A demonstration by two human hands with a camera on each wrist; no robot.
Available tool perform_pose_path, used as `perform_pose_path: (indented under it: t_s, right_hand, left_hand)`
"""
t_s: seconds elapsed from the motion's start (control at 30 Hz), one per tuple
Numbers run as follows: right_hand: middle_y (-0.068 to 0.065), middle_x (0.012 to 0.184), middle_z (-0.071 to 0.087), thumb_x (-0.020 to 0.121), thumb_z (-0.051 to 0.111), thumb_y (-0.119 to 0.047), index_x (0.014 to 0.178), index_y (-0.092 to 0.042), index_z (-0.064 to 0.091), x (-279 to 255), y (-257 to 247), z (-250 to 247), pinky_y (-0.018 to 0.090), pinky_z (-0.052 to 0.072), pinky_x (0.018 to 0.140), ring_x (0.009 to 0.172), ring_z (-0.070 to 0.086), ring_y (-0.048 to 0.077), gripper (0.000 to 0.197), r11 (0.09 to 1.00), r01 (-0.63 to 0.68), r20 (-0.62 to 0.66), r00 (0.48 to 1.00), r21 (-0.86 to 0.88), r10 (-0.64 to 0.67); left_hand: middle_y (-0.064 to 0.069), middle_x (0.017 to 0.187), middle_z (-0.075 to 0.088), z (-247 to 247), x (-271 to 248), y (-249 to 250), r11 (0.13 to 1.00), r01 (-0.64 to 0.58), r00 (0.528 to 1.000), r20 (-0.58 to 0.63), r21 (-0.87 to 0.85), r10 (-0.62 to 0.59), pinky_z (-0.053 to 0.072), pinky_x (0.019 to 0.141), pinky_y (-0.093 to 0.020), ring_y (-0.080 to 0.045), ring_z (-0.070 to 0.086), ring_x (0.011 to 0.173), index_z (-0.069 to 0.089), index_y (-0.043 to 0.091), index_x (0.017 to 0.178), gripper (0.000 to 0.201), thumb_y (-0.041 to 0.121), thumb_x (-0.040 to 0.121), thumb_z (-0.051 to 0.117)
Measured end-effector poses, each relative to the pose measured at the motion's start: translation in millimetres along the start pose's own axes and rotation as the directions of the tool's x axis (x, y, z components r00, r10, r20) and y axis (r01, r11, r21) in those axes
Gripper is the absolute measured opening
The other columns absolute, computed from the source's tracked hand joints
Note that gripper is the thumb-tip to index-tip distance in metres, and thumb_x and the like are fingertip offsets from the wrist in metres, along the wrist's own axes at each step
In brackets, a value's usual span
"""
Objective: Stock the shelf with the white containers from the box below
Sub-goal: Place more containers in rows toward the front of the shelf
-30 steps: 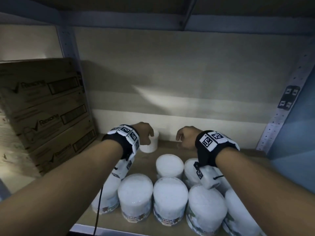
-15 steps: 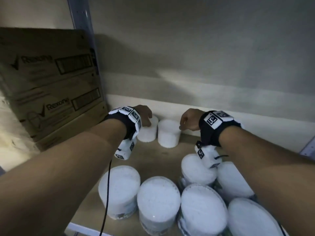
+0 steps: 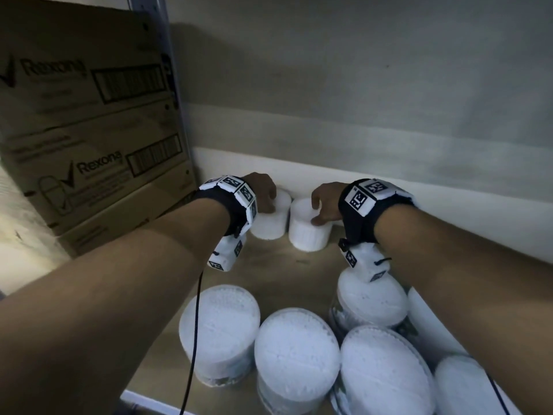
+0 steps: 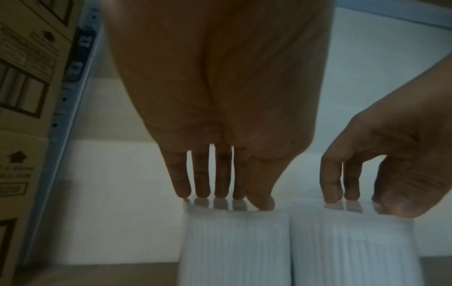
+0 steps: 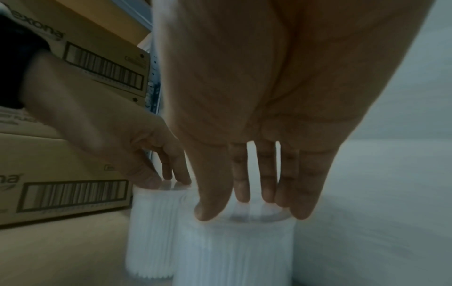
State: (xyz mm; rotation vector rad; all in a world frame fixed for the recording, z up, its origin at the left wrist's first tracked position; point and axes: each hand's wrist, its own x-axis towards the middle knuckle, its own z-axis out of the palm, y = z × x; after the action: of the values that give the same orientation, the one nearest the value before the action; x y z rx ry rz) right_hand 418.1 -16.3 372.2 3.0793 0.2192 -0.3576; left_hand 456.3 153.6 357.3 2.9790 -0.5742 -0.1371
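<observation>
Two small ribbed white containers stand side by side at the back of the shelf board (image 3: pixel 284 274). My left hand (image 3: pixel 267 202) comes down on the left container (image 3: pixel 269 227), fingertips and thumb (image 4: pixel 260 202) set around its clear lid. In the left wrist view that container (image 4: pixel 232 247) stands upright under my left hand (image 4: pixel 220 197). My right hand (image 3: pixel 320 209) grips the top of the right container (image 3: pixel 308 239) the same way. In the right wrist view my right hand (image 5: pixel 244 207) holds the rim of this container (image 5: pixel 234 249).
Several larger white tubs (image 3: pixel 294 348) crowd the front of the shelf below my forearms. Stacked Rexona cardboard boxes (image 3: pixel 89 145) stand left of a metal upright (image 3: pixel 176 85). The pale back wall (image 3: pixel 389 163) rises just behind the two small containers.
One second ago only the left small container showed; the second now stands beside it under my right hand. The view has dropped and closed in on the shelf's back.
</observation>
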Motion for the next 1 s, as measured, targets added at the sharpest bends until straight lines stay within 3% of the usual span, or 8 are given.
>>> perform_pose_path:
  t_s: [0.33,0.5,0.6,0.67,0.73,0.87,1.0]
  right_hand:
    - [0.009,0.128,0.055,0.08,0.073,-0.013,0.117,-0.007,0.06,-5.3,7.0,2.1,0.031,0.045,0.093,0.115,0.056,0.026,0.039,0.995,0.099,-0.053,0.994,-0.009,-0.099]
    - [0.006,0.134,0.053,0.08,0.064,0.006,0.123,-0.014,0.061,-4.0,6.4,-1.9,0.028,0.046,0.092,0.12,0.053,0.024,0.047,0.997,0.076,-0.018,0.997,0.033,-0.075]
    - [0.008,0.136,0.051,0.087,0.06,-0.012,0.131,-0.013,0.051,-0.9,3.8,1.5,0.028,0.043,0.094,0.122,0.052,0.025,0.045,0.998,0.023,-0.103,0.995,0.066,-0.016]
    - [0.01,0.139,0.05,0.091,0.058,-0.033,0.136,-0.009,0.046,2.0,1.7,5.6,0.031,0.042,0.1,0.125,0.05,0.027,0.053,0.999,-0.029,-0.085,0.996,0.043,0.032]
    - [0.012,0.136,0.053,0.09,0.058,-0.042,0.134,-0.004,0.049,3.2,-0.2,7.7,0.034,0.044,0.101,0.122,0.053,0.028,0.059,0.998,-0.055,-0.041,0.998,0.02,0.056]
    - [0.012,0.136,0.053,0.089,0.061,-0.037,0.133,-0.004,0.05,2.5,-1.3,7.0,0.033,0.044,0.102,0.122,0.053,0.028,0.056,0.999,-0.046,-0.043,0.998,0.022,0.047]
    - [0.007,0.144,0.045,0.089,0.062,-0.015,0.141,-0.013,0.044,0.0,-0.1,6.5,0.029,0.038,0.104,0.131,0.046,0.025,0.055,0.999,-0.024,-0.022,0.999,0.04,0.025]
  left_hand:
    - [-0.009,0.136,0.051,-0.6,-6.6,-1.5,0.999,-0.022,1.0,0.016,-0.028,0.022,0.041,0.098,-0.028,-0.026,0.051,0.123,0.053,0.013,0.133,0.045,0.024,0.09,0.06]
    - [-0.01,0.137,0.049,2.1,-6.2,-2.6,0.999,-0.017,1.0,0.01,-0.034,0.017,0.041,0.1,-0.031,-0.028,0.051,0.124,0.053,0.014,0.132,0.045,0.024,0.089,0.062]
    - [-0.009,0.137,0.05,2.9,-5.7,-2.8,0.999,-0.015,1.0,0.005,-0.031,0.015,0.04,0.102,-0.032,-0.028,0.05,0.125,0.054,0.014,0.131,0.045,0.024,0.088,0.064]
    - [-0.009,0.137,0.05,3.4,-5.3,-2.5,1.0,-0.017,1.0,0.004,-0.026,0.017,0.04,0.103,-0.032,-0.028,0.05,0.125,0.055,0.014,0.131,0.045,0.024,0.088,0.064]
    - [-0.009,0.137,0.05,4.3,-5.0,-2.5,1.0,-0.017,1.0,0.004,-0.026,0.017,0.04,0.103,-0.033,-0.028,0.05,0.125,0.054,0.014,0.131,0.044,0.024,0.088,0.064]
    - [-0.009,0.136,0.05,6.0,-5.4,-2.8,0.999,-0.018,1.0,-0.002,-0.029,0.018,0.041,0.101,-0.033,-0.027,0.051,0.124,0.054,0.014,0.131,0.044,0.024,0.089,0.063]
    - [-0.009,0.134,0.051,4.9,-7.7,-4.0,0.999,-0.015,1.0,0.015,-0.05,0.016,0.041,0.098,-0.031,-0.027,0.052,0.122,0.053,0.015,0.132,0.044,0.024,0.089,0.062]
